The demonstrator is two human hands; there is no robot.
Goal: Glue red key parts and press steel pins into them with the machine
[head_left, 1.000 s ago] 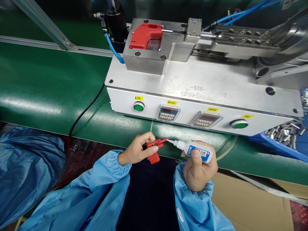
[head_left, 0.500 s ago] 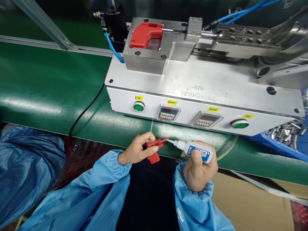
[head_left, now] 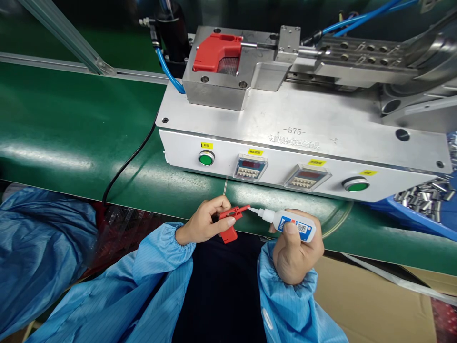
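Note:
Between the thumb and fingers of my left hand (head_left: 207,220) is a red plastic part (head_left: 229,233), shaped like a small pistol with a thin stem pointing right. My right hand (head_left: 298,252) is wrapped round a white glue bottle (head_left: 294,225) with a blue label, thumb on its side. The bottle lies nearly level, its narrow nozzle pointing left at the end of the red stem. Whether tip and stem touch I cannot tell. Beyond both hands, a similar red part (head_left: 216,51) sits in the metal fixture (head_left: 214,90), with a steel rod at its right end.
The machine's white front panel (head_left: 224,155) carries two green buttons and two small timers. A blue bin (head_left: 410,213) at the right holds metal cylinders. A black cable (head_left: 128,164) crosses the green bench (head_left: 71,124). Cardboard (head_left: 371,300) lies below the bench edge. Another blue sleeve (head_left: 46,247) shows at left.

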